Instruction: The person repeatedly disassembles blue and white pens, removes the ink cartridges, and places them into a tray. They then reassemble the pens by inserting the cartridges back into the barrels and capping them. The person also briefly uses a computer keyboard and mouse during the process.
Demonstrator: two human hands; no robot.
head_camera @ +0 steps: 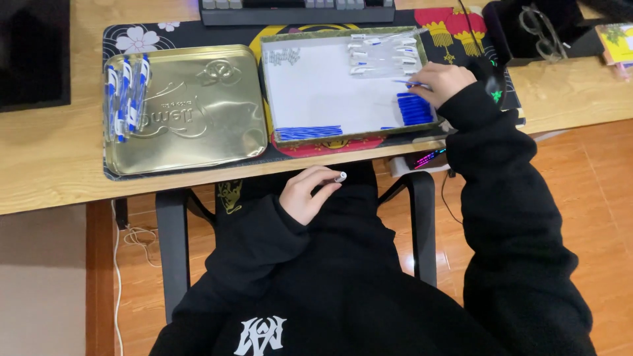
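Observation:
My left hand (pixel 304 193) rests below the desk edge over my lap, closed around a small white pen part (pixel 339 177). My right hand (pixel 440 82) reaches into the right side of a shallow white-bottomed box (pixel 310 89), pinching a thin blue pen refill (pixel 410 83). Just beneath it lies a stack of blue pieces (pixel 414 109). Several clear pen barrels (pixel 382 54) lie at the box's top right, and a row of blue refills (pixel 310 132) lies along its front edge.
A gold tin lid (pixel 191 109) sits left of the box, with several assembled blue-and-white pens (pixel 125 95) on its left side. A keyboard (pixel 297 10) lies behind, glasses (pixel 541 29) at back right, a dark screen (pixel 33 53) at far left.

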